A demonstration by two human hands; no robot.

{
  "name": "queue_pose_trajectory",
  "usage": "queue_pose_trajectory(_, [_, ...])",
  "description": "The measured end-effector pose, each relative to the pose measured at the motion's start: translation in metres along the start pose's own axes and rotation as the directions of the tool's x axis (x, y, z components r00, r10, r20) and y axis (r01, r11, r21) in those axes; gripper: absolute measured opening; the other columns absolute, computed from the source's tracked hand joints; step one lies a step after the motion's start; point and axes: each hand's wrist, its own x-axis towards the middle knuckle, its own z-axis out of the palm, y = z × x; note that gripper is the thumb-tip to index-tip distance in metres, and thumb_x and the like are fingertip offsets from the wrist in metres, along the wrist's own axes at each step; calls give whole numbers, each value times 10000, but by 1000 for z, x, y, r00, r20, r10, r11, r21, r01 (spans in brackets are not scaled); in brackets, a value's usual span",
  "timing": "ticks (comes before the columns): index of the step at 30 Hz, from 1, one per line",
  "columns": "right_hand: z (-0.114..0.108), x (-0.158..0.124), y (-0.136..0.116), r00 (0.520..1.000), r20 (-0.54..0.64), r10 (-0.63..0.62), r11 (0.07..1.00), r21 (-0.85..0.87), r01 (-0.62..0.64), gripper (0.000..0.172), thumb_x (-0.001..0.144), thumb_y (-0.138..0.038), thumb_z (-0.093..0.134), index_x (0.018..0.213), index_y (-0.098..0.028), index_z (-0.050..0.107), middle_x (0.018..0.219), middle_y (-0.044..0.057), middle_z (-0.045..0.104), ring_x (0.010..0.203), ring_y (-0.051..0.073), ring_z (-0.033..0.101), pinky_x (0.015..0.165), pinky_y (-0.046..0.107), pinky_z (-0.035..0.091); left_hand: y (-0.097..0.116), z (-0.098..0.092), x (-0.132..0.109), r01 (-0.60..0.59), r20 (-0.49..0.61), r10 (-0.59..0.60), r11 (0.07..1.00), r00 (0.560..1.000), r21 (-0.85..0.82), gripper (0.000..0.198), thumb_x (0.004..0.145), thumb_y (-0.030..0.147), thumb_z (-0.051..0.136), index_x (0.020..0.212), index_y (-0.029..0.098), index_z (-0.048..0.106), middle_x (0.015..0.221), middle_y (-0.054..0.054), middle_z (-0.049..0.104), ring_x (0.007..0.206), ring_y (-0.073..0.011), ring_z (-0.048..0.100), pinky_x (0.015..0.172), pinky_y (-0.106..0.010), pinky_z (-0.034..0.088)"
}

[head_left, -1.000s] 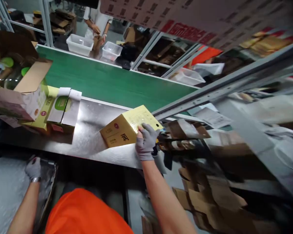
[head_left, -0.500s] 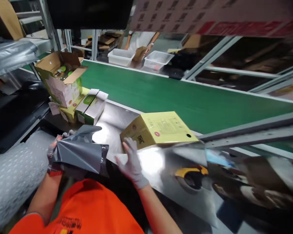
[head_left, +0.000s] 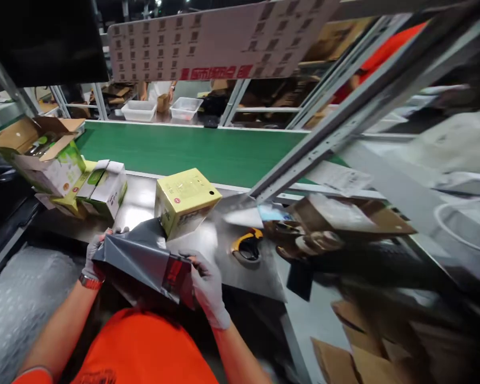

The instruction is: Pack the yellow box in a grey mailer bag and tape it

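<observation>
A grey plastic mailer bag (head_left: 144, 256) is stretched between my two gloved hands just above the near edge of the steel table (head_left: 224, 261). My left hand (head_left: 94, 258) grips its left end. My right hand (head_left: 206, 282) grips its right end, where a red strip shows. A yellow carton (head_left: 186, 200) stands on the table directly behind the bag, touching or nearly touching its top edge.
A yellow tape dispenser (head_left: 247, 246) lies right of the carton. Green and white boxes (head_left: 104, 186) and an open carton (head_left: 44, 154) sit at the left. A green conveyor belt (head_left: 192, 152) runs behind. Bubble wrap (head_left: 20, 298) lies lower left, flat cardboard (head_left: 360, 352) lower right.
My right hand left the yellow carton and took hold of the grey bag's right end. The bag now stretches between both hands in front of the carton. The view swung right.
</observation>
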Motion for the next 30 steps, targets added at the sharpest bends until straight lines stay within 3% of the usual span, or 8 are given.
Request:
queue_pose_trajectory(6, [-15, -39, 1, 981, 159, -115, 981, -137, 137, 1004, 807, -884, 833, 1585, -269, 672, 1609, 198, 685, 1512, 409, 662, 1288, 595, 548, -7, 7, 22, 138, -56, -134, 987, 989, 81, 125, 851, 239, 754, 923, 152, 808, 967, -107, 890, 918, -309, 875, 997, -455, 706])
queue_pose_trajectory(11, [24, -52, 20, 978, 46, -205, 857, -474, 202, 158, 1022, -345, 778, 1132, -246, 833, 1181, 125, 846, 1110, 274, 828, 999, 424, 702, -10, 21, 33, 120, -58, -114, 986, 992, 118, 72, 736, 222, 764, 787, 175, 744, 789, -71, 840, 760, -278, 834, 844, -425, 716])
queue_pose_trajectory(18, [48, -26, -3, 944, -197, -263, 853, -505, 133, 125, 1047, -242, 644, 961, -249, 734, 856, 26, 786, 753, 205, 764, 699, 313, 644, 31, 2, 67, -124, 35, 138, 719, 990, 684, 239, 652, 385, 850, 800, 209, 784, 826, -53, 808, 826, -281, 758, 1005, -473, 642])
queue_pose_trajectory(20, [52, -15, -20, 925, -154, -348, 801, -561, 208, 89, 1040, -216, 654, 1001, -256, 723, 891, 27, 787, 791, 201, 760, 723, 314, 634, 51, -1, 64, -336, 135, 426, 444, 895, 830, 294, 664, 377, 838, 903, 206, 828, 1021, -86, 837, 1014, -310, 753, 1106, -464, 575])
queue_pose_trajectory(22, [62, -4, -34, 917, -68, -392, 755, -594, 278, 97, 1023, -174, 662, 1010, -262, 702, 932, 30, 788, 853, 204, 756, 769, 323, 623, 63, 1, 49, -545, 342, 641, 142, 686, 827, 274, 762, 381, 803, 987, 228, 840, 1165, -100, 822, 1163, -315, 725, 1182, -441, 505])
queue_pose_trajectory(24, [78, 6, -44, 922, 35, -386, 737, -589, 331, 136, 994, -127, 659, 1002, -262, 675, 972, 30, 795, 904, 206, 745, 813, 336, 608, 62, 8, 27, -665, 562, 582, -47, 588, 745, 226, 881, 399, 765, 1039, 260, 847, 1176, -96, 814, 1162, -296, 726, 1147, -398, 504])
queue_pose_trajectory(27, [104, 16, -47, 902, 212, -375, 709, -562, 427, 153, 973, -108, 652, 1004, -258, 655, 1003, 20, 808, 912, 202, 714, 827, 350, 571, 41, 17, 3, -626, 627, 195, -76, 754, 776, 278, 888, 517, 826, 1030, 280, 861, 1073, -108, 824, 1048, -314, 738, 988, -387, 540])
queue_pose_trajectory(30, [118, 17, -39, 858, 340, -385, 636, -576, 513, 151, 943, -119, 665, 1010, -254, 659, 994, 23, 808, 906, 213, 682, 812, 367, 529, 18, 9, 2, -413, 402, -146, -48, 904, 910, 458, 891, 699, 770, 906, 244, 823, 954, -105, 801, 942, -316, 700, 872, -388, 511])
